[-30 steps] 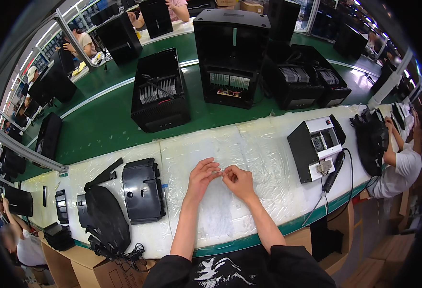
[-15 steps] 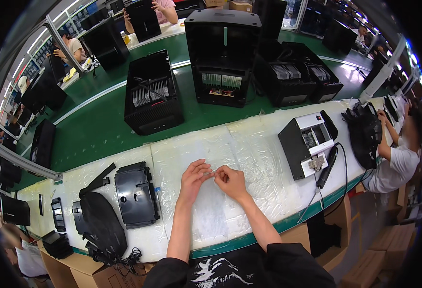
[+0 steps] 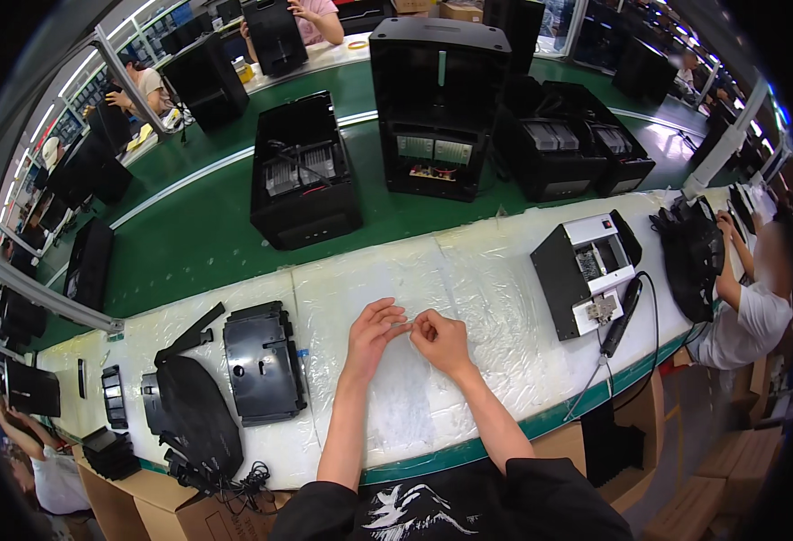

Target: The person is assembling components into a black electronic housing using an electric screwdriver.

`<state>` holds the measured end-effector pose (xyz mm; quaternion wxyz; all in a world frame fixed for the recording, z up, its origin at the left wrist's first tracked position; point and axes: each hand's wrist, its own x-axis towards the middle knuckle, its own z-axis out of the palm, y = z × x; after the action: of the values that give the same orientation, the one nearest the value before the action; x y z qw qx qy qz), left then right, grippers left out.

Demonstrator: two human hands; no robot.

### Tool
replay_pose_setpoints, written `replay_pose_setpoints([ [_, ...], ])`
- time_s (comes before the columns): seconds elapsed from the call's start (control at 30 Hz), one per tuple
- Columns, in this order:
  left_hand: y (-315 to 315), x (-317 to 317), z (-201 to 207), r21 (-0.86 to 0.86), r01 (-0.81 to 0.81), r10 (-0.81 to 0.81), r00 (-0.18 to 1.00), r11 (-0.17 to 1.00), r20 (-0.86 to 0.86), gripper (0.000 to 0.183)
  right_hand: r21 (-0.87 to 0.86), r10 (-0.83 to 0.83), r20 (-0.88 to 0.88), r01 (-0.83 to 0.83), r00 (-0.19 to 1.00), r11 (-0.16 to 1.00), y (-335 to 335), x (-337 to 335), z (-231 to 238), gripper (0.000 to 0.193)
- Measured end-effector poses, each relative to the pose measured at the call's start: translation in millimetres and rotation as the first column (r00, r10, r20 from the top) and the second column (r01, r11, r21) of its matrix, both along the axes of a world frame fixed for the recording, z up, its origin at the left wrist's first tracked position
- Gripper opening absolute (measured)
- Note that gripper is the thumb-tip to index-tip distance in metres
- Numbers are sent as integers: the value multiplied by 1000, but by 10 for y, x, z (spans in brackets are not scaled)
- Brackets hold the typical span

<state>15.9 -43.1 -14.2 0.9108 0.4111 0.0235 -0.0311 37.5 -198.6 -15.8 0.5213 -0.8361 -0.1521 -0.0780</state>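
Over the film-covered bench [image 3: 495, 307], my left hand [image 3: 375, 335] has its fingers stretched out. The tips nearest my right hand meet that hand's fingers. Thumb and fingers are pinched together on my right hand [image 3: 441, 343]; anything between them is too small to make out. A black moulded plastic panel [image 3: 263, 361] lies to the left of my hands. Off to the right stands a black-and-white screw feeder [image 3: 586, 270], with a black electric screwdriver [image 3: 622, 316] beside it, its cord looping over the bench edge.
Black housings with metal-finned parts [image 3: 306, 171] stand on the green conveyor [image 3: 189, 216], one tall housing [image 3: 441, 108] upright. A black bag [image 3: 196, 415] and cables [image 3: 247, 482] lie at left. A co-worker [image 3: 748, 298] is at right. Cardboard boxes [image 3: 207, 514] sit below.
The whole view has shifted slightly, so the scene sits a little further right. My hands stay together in nearly the same pose. A person at lower left now has raised arms.
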Motion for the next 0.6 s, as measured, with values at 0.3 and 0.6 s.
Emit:
replay_pose_setpoints([
  [0.3, 222, 718, 228, 814, -430, 254, 900, 391, 354, 42, -44, -86, -13, 86, 996, 995, 40, 58, 33, 8],
  [0.6, 877, 1615, 1030, 687, -399, -101, 897, -608, 431, 40, -38, -121, 26, 122, 992, 992, -58, 55, 21, 7],
])
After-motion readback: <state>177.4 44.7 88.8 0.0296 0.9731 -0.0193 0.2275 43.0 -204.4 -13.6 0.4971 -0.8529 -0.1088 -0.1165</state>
